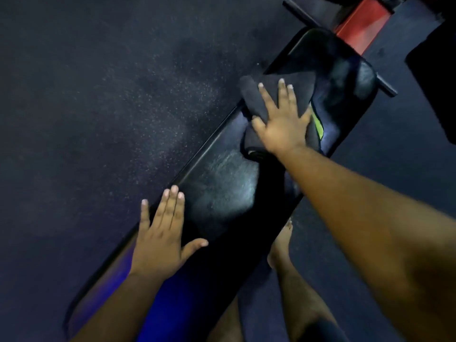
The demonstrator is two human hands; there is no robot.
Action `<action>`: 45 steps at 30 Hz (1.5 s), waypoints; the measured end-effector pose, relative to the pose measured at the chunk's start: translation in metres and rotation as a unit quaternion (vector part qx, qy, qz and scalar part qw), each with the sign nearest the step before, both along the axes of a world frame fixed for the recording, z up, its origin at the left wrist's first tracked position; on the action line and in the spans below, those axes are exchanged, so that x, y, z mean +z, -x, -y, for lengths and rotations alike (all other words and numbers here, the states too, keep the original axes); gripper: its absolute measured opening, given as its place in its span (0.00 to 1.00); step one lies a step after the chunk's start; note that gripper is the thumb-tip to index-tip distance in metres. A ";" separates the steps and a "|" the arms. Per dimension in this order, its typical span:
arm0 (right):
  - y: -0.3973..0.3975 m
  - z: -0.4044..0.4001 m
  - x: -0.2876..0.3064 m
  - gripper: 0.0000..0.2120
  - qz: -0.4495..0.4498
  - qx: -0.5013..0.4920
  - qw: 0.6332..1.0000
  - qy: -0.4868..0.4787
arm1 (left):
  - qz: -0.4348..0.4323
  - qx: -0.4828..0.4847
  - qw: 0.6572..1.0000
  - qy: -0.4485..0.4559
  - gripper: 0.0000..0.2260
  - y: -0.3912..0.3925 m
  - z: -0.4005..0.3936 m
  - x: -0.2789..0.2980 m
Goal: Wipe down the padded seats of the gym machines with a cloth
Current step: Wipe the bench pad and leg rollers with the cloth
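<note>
A long black padded bench runs diagonally across the dark speckled floor. The right hand presses flat, fingers straight and spread, on a dark folded cloth lying on the far half of the pad; a yellow-green patch beside the hand is perhaps part of the cloth. The left hand rests open on the pad's near left edge, holding nothing. A red frame joins the far end. A bare foot stands just right of the bench.
</note>
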State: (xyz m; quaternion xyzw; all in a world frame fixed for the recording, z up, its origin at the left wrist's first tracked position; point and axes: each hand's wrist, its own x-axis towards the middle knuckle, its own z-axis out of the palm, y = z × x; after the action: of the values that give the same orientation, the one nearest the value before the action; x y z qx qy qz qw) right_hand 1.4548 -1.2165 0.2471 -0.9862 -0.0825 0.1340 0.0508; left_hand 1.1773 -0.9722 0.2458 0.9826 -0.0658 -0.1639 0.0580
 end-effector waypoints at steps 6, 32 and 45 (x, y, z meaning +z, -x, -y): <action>0.179 -0.085 0.005 0.40 -0.019 0.176 0.984 -0.023 | -0.012 0.086 0.996 0.008 0.47 0.042 -0.009 0.004; 0.240 -0.124 0.011 0.37 -0.018 0.006 0.999 -0.037 | 0.004 0.176 0.984 0.007 0.47 0.224 -0.053 0.006; 0.455 -0.146 0.015 0.37 -0.020 0.336 0.939 -0.070 | -0.030 0.240 0.932 0.271 0.47 0.281 -0.091 0.022</action>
State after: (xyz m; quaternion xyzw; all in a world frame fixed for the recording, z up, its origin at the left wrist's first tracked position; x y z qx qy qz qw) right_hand 0.9997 -1.0708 0.2621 -0.8920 -0.4175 0.1572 0.0736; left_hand 0.8961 -0.8817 0.2674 0.9104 0.1320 -0.1505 0.3620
